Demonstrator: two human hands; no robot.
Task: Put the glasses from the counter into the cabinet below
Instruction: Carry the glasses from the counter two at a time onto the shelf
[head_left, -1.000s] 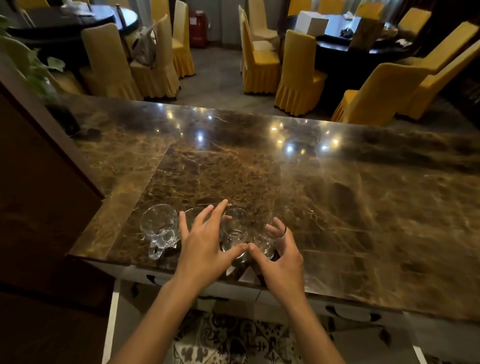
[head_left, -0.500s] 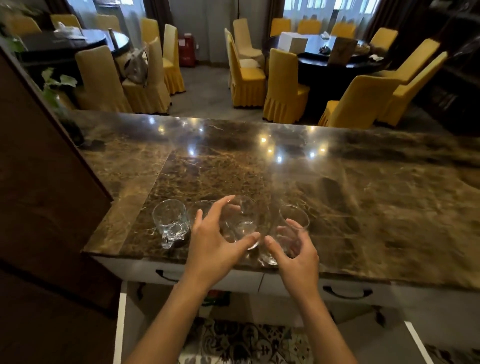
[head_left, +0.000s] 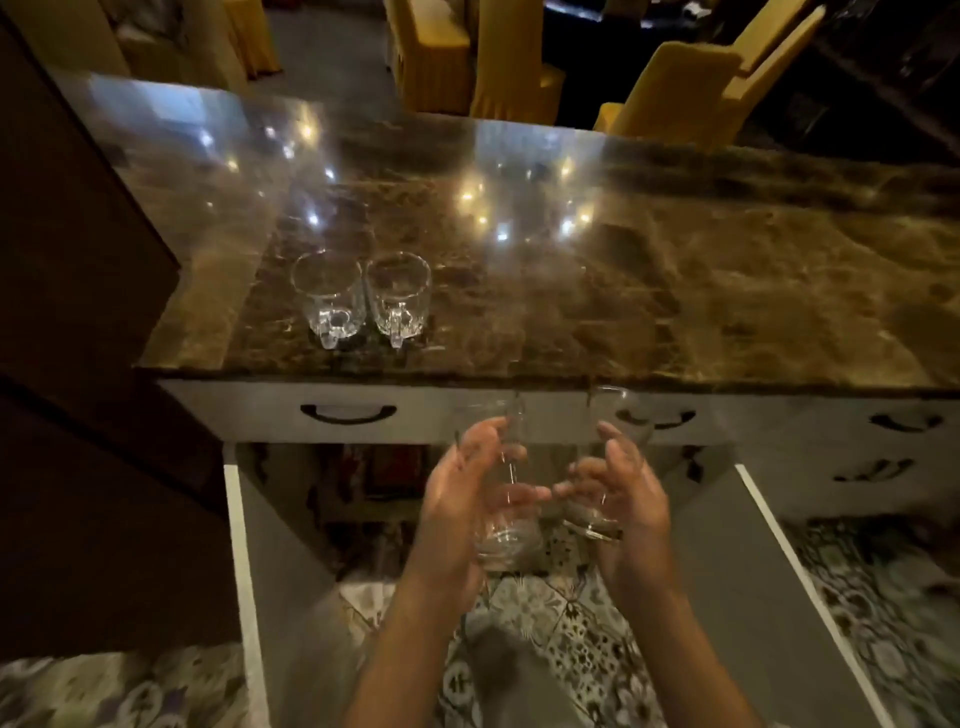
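Two clear handled glasses stand side by side on the brown marble counter (head_left: 675, 291) near its front left edge: one glass (head_left: 328, 296) on the left and a second glass (head_left: 399, 297) touching it on the right. My left hand (head_left: 457, 499) grips a third clear glass (head_left: 506, 525), and my right hand (head_left: 621, 493) grips a fourth glass (head_left: 597, 514). Both held glasses are below the counter's front edge, in front of the open cabinet (head_left: 374, 488). The cabinet's inside is dark and blurred.
Two white cabinet doors swing out toward me, the left door (head_left: 244, 571) and the right door (head_left: 769, 545). Drawers with black handles (head_left: 347, 414) run under the counter. A dark wooden panel (head_left: 78, 364) rises at left. Yellow-covered chairs (head_left: 675, 93) stand beyond the counter. Patterned tiles (head_left: 571, 623) cover the floor.
Both hands have lifted a glass each off the counter and lowered them in front of the open cabinet. My view has tilted downward; two glasses stay on the counter.
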